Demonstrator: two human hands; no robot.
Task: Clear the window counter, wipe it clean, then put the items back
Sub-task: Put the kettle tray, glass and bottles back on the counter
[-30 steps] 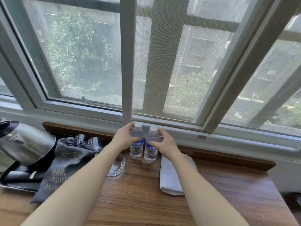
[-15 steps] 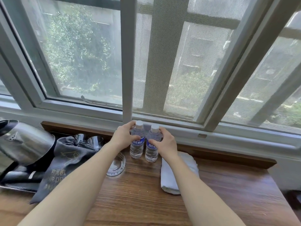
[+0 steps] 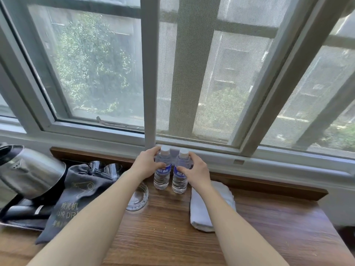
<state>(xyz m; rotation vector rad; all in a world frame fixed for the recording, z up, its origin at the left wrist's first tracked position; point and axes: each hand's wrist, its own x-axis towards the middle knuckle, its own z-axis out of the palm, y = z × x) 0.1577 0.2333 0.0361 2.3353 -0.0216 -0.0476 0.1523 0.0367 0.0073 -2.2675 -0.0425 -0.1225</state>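
upright, both bottles stand side by side at the back of the counter (image 3: pixel 172 237), under the window sill. left hand (image 3: pixel 147 166) wraps the left bottle (image 3: pixel 162 175) from its left; right hand (image 3: pixel 196 169) wraps the right bottle (image 3: pixel 180 178) from its right. each sits nearest its own hand, so a straight lift should clear both.

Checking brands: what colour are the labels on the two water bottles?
Blue with white lettering on both bottles, seen in the head view.
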